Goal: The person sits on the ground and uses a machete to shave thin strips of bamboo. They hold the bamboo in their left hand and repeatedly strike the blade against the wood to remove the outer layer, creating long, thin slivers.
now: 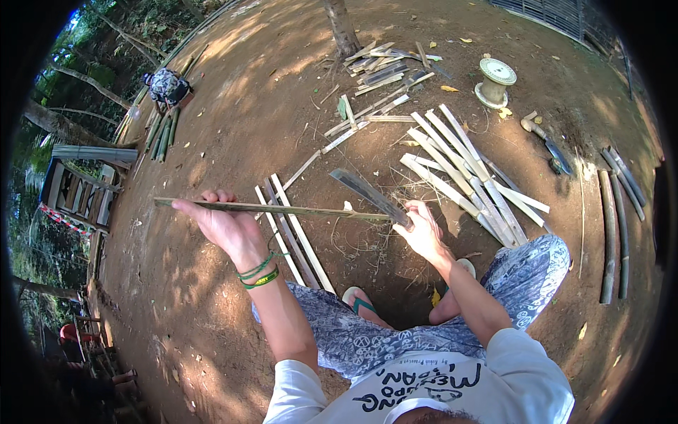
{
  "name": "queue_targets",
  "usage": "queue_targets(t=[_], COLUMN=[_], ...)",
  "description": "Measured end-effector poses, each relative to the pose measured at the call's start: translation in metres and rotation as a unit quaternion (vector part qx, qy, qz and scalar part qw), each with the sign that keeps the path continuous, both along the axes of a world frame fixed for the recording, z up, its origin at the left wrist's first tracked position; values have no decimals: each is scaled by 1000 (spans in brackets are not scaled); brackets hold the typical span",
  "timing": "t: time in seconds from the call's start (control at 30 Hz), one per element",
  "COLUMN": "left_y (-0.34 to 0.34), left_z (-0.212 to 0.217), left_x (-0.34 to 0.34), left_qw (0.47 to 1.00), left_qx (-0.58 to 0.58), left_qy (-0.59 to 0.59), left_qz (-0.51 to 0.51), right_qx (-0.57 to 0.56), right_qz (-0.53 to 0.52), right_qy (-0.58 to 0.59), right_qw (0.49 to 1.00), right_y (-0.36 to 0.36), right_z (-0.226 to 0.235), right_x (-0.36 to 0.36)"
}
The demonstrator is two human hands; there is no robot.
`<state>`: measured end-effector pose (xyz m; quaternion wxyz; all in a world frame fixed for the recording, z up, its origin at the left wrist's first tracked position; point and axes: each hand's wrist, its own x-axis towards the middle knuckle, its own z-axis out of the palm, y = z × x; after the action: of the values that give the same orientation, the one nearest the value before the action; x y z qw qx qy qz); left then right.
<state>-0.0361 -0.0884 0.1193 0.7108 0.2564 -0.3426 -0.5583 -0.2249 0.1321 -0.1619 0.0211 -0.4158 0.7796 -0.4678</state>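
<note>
From up here I see my left hand [224,226] wrapped around a long thin bamboo strip [282,209], fingers curled over its top edge near the left end, holding it roughly level above the bare dirt ground [212,127]. My right hand [422,232] is clenched on the handle of a broad dark machete [364,189], whose blade angles up and to the left and meets the strip at its right end. I judge the strip light and springy: it is narrow, spans well past my grip, and will likely flex or whip if held only at one end, so a hold closer to the blade would steady it. Its split edges probably carry sharp fibres, so the flat faces are the safer place for fingers. The machete looks heavier and rigid, best kept by the handle alone. Below, more split slats [293,237] lie on the ground by my sandalled foot [361,304], and a bigger pile of pale slats [470,169] sits to the right.
</note>
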Motion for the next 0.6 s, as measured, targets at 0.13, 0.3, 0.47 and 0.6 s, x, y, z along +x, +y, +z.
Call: queue_targets(t=[0.13, 0.3, 0.47, 0.6], left_y=[45, 109, 159, 172], left_z=[-27, -71, -101, -99], left_x=[15, 28, 41, 61], left_qw=[993, 982, 991, 981], left_qx=[-104, -132, -41, -79], left_qy=[54, 90, 40, 11], left_qz=[-20, -96, -123, -175], right_qx=[21, 43, -22, 48], right_qz=[6, 52, 97, 106], right_qy=[-92, -408, -533, -538], right_qw=[996, 911, 840, 835], right_y=[6, 29, 36, 44], right_z=[26, 57, 71, 65], right_x=[33, 67, 96, 112])
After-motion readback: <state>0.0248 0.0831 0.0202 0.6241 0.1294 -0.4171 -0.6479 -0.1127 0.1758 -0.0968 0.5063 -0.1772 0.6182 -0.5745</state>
